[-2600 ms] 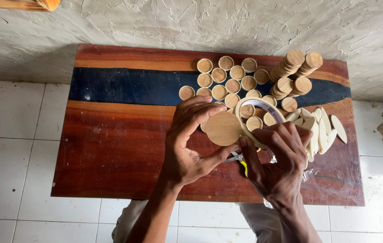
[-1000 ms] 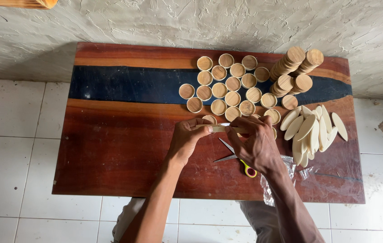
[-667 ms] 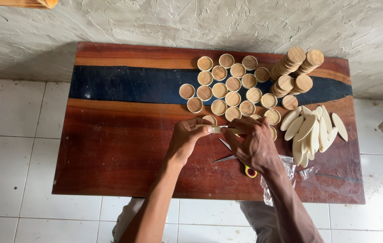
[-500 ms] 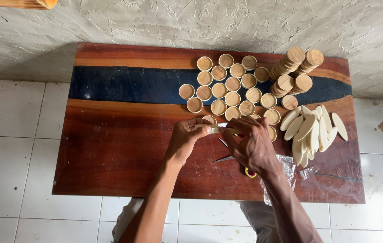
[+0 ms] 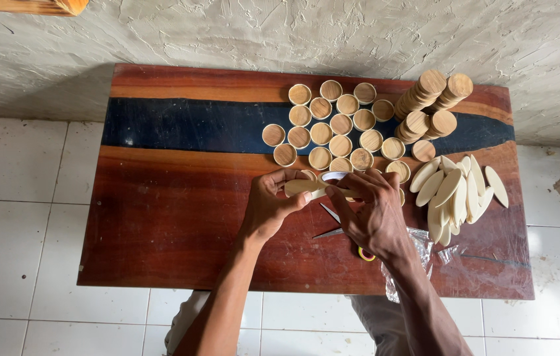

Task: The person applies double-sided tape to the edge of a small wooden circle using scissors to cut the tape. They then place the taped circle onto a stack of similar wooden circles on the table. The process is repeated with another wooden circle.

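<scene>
In the head view, the left hand [image 5: 270, 207] and the right hand [image 5: 372, 214] meet near the middle of the wooden worktop [image 5: 161, 217]. Together they grasp a pale flat wooden piece [image 5: 306, 187], the left hand pinching its left end, the right hand's fingers [image 5: 342, 198] curled over its right part. A small white ring [image 5: 334, 176] shows just above the piece, but I cannot tell if a finger touches it.

Under the right hand lie scissors [image 5: 329, 223], blades open, the yellow handle [image 5: 365, 254] showing at the wrist. Beside the wrist, clear plastic wrap [image 5: 418, 247] reaches toward the front edge.

Behind the hands stand many small round wooden cups [image 5: 323, 128] in close rows, the nearest ones touching the fingers. At the right rear, stacks of wooden discs [image 5: 435, 105] lean near the back edge. Oval wooden pieces [image 5: 454, 191] lie in a heap at the right.

The left half of the worktop carries nothing. The worktop stands against a rough plaster wall [image 5: 280, 33], over a white tiled floor [image 5: 16, 198].
</scene>
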